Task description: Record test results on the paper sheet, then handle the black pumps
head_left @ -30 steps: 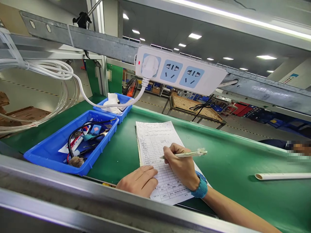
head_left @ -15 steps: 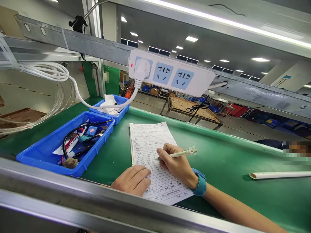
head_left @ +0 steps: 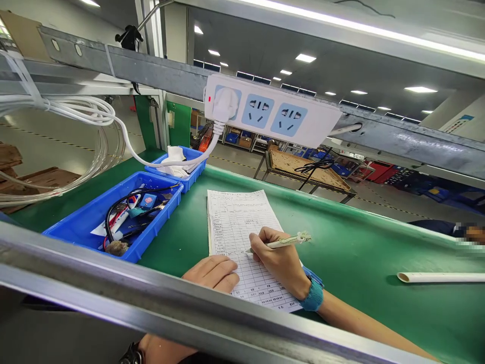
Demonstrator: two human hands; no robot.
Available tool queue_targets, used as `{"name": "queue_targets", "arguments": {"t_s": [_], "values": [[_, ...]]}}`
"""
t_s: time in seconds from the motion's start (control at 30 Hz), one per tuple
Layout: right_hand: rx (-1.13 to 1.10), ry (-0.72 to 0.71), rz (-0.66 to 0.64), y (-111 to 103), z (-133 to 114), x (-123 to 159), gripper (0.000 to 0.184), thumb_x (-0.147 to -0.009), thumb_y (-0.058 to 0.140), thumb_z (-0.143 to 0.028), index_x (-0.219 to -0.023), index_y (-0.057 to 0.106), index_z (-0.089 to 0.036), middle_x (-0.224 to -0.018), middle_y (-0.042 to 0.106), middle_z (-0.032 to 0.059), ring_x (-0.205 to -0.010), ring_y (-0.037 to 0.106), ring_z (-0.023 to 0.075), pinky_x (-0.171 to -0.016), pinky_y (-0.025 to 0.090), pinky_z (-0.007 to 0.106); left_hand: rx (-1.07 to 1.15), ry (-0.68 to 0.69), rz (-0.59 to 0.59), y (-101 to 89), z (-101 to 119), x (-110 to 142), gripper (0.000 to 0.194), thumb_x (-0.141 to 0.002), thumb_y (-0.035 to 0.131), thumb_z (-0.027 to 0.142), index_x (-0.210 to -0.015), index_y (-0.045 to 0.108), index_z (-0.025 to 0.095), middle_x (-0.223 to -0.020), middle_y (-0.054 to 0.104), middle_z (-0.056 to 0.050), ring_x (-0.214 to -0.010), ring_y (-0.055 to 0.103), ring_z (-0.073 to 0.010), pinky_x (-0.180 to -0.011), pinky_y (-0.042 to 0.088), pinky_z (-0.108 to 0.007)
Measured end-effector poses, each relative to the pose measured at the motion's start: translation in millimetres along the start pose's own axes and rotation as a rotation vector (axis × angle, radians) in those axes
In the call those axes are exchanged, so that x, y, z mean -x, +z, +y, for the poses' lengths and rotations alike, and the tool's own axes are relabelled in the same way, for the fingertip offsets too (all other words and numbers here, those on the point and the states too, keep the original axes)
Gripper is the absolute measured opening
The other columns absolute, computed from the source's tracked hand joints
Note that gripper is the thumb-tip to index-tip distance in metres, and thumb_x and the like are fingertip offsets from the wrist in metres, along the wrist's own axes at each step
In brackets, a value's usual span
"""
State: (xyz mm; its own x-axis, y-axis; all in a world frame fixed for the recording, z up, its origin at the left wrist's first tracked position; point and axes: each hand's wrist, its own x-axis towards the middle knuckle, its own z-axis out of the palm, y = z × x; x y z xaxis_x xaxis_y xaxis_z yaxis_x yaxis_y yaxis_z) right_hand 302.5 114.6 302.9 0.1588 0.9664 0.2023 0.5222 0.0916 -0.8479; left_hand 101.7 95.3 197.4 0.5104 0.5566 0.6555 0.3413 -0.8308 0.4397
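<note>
A printed form [head_left: 231, 217] with ruled rows lies on the green table. My right hand [head_left: 278, 258], with a teal band at the wrist, pinches a pale pen [head_left: 284, 242] whose far end is frayed. The pen's tip meets the form near its middle rows. Flat on the form's lower left edge rests my left hand [head_left: 212, 273], its fingers stretched out side by side and nothing held in them. A metal rail [head_left: 170, 298] in the foreground hides part of my left hand and forearm.
Left of the form stand a blue bin [head_left: 159, 227] of cables and small parts and a smaller blue bin [head_left: 195, 174] with white material. A white power strip [head_left: 322, 124] hangs on a metal beam. A white tube [head_left: 439, 277] lies right. Another person's hand shows at far right.
The whole view has shifted slightly, so the table items appear a little further right, and my left wrist now shows below the rail. My right hand still holds the pen on the form.
</note>
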Motion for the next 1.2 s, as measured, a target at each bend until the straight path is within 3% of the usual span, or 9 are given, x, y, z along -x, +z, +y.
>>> {"name": "queue_targets", "arguments": {"t_s": [0.23,0.47,0.7,0.87,1.0,1.1,1.2], "values": [[0.041,-0.010,-0.004,0.7,-2.7,0.3,0.037,-0.077,0.055,-0.049,-0.053,0.039,-0.027,-0.048,0.052,0.0009,-0.048,0.041,0.0138,-0.051,0.036,0.032,-0.010,-0.028,-0.003,1.1,-1.2,2.1,0.040,-0.099,0.043,0.017,-0.131,0.067,0.021,-0.142,0.064,-0.007,-0.138,0.054,-0.0226,-0.121,0.045,-0.043],[-0.036,0.037,0.002,0.2,-4.2,-0.2,0.035,-0.077,0.057,-0.046,-0.054,0.040,-0.027,-0.047,0.050,-0.0007,-0.042,0.040,0.0115,-0.045,0.032,0.031,-0.010,0.015,0.011,-0.8,0.4,-0.1,0.034,-0.103,0.045,0.026,-0.127,0.068,0.020,-0.141,0.065,-0.009,-0.137,0.055,-0.0238,-0.121,0.045,-0.043],[-0.052,0.015,0.024,1.5,-2.6,-0.5,0.034,-0.077,0.058,-0.041,-0.053,0.041,-0.025,-0.045,0.051,-0.0011,-0.042,0.042,0.0101,-0.045,0.034,0.027,-0.077,0.020,-0.014,-6.2,3.8,-1.9,0.035,-0.098,0.052,0.017,-0.129,0.066,0.022,-0.139,0.066,-0.008,-0.136,0.056,-0.0234,-0.120,0.046,-0.043],[-0.158,0.070,0.041,-15.3,-7.4,-5.3,0.037,-0.071,0.062,-0.047,-0.051,0.042,-0.023,-0.041,0.050,-0.0017,-0.035,0.041,0.0089,-0.036,0.027,0.021,-0.061,0.045,0.008,-11.4,6.4,-7.7,0.028,-0.091,0.057,0.022,-0.118,0.067,0.021,-0.133,0.068,-0.008,-0.131,0.058,-0.0241,-0.117,0.049,-0.043],[-0.147,0.075,0.048,-27.3,-13.6,-7.6,0.038,-0.069,0.064,-0.050,-0.051,0.045,-0.022,-0.042,0.054,0.0010,-0.034,0.040,0.0078,-0.034,0.023,0.019,-0.089,0.085,0.049,-21.0,10.1,-14.3,0.025,-0.090,0.051,0.014,-0.110,0.065,0.022,-0.124,0.071,-0.005,-0.123,0.062,-0.0200,-0.113,0.051,-0.036],[-0.142,0.102,0.020,-23.4,-10.6,-7.3,0.041,-0.070,0.065,-0.053,-0.053,0.046,-0.021,-0.042,0.055,0.0010,-0.034,0.039,0.0074,-0.034,0.024,0.019,-0.112,0.124,0.095,-23.9,9.6,-15.4,0.023,-0.092,0.049,0.014,-0.107,0.065,0.022,-0.121,0.073,-0.004,-0.118,0.065,-0.0186,-0.110,0.052,-0.032],[-0.158,0.108,0.056,-14.5,-2.4,-7.3,0.041,-0.068,0.064,-0.054,-0.052,0.045,-0.022,-0.041,0.052,0.0001,-0.035,0.043,0.0091,-0.037,0.027,0.020,-0.131,0.123,0.094,-19.9,2.1,-8.8,0.026,-0.092,0.050,0.020,-0.113,0.065,0.023,-0.128,0.072,-0.005,-0.123,0.064,-0.0212,-0.112,0.052,-0.036]]}}
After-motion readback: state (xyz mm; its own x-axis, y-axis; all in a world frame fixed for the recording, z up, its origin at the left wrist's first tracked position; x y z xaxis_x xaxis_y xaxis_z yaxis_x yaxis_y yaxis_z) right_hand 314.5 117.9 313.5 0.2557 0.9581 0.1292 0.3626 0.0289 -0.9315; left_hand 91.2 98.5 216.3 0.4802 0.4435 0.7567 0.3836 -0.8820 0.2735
